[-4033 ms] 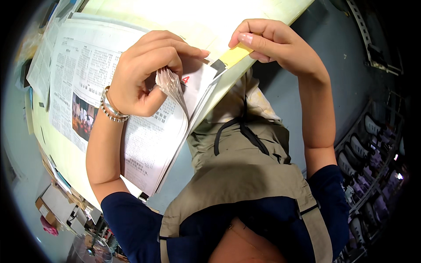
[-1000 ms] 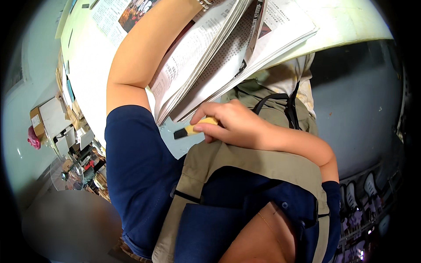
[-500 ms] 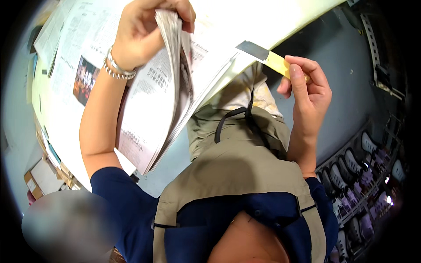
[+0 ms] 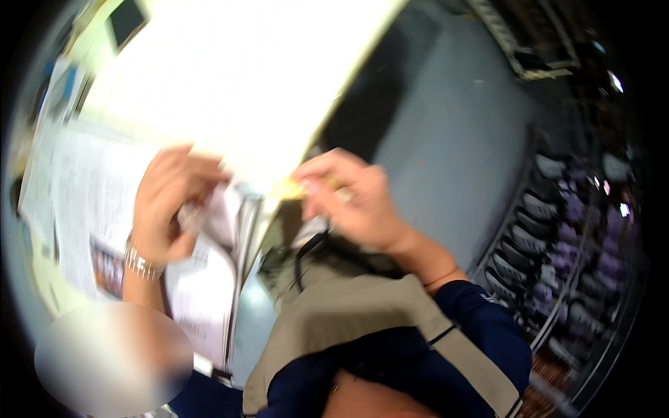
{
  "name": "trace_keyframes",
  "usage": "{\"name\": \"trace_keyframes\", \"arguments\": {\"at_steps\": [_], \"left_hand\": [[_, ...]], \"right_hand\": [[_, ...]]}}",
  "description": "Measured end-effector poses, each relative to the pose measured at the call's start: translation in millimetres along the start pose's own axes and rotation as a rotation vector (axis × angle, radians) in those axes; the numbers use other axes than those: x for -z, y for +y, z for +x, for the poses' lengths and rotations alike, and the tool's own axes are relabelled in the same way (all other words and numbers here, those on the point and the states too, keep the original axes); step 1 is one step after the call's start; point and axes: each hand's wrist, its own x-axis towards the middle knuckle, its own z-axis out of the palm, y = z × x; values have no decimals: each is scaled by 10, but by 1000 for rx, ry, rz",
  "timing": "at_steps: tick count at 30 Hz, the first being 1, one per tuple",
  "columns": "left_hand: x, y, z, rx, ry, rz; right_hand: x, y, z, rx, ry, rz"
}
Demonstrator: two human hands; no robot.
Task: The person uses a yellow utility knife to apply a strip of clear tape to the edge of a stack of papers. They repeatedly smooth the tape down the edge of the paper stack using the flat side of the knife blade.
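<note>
Motion blurs both hands. At the table's right edge, my left hand [image 4: 164, 209] is curled over a folded stack of newspaper [image 4: 202, 289], with a grey bunched part between thumb and fingers. My right hand [image 4: 359, 202] pinches a yellow-handled flat scraper [image 4: 286, 188] beside the upper end of the stack. Only a smear of the scraper's yellow shows; its grey blade cannot be made out. Bracelets circle my left wrist.
Spread newspaper sheets [image 4: 87, 181] cover part of the pale table [image 4: 244, 76] at left. A dark rectangular object [image 4: 127, 22] lies on its far left. To the right, beyond the grey floor [image 4: 446, 146], stands a rack of shoes [image 4: 526, 240].
The view has shifted and turned. My right hand has come left with the scraper, nearer my left hand. The newspaper stack's raised upper end now sits lower under my left hand.
</note>
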Motion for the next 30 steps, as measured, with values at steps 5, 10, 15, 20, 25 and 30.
{"name": "trace_keyframes", "arguments": {"at_steps": [5, 10, 15, 20, 25, 30], "left_hand": [[-50, 14, 12, -23, 68, 7], [-25, 33, -49, -46, 130, -5], [2, 48, -40, -105, 135, 7], [20, 39, -52, -110, 140, 21], [6, 70, -22, -127, 149, 9], [39, 68, -25, -149, 158, 28]], "right_hand": [[1, -39, -18, -25, 66, 1], [-272, 47, 147, 443, 233, -390], [-685, 25, 219, 364, 168, -444], [-732, 56, 251, 301, 204, -442], [-712, 83, 260, 238, 169, -322], [-735, 46, 265, 157, 145, -294]]}}
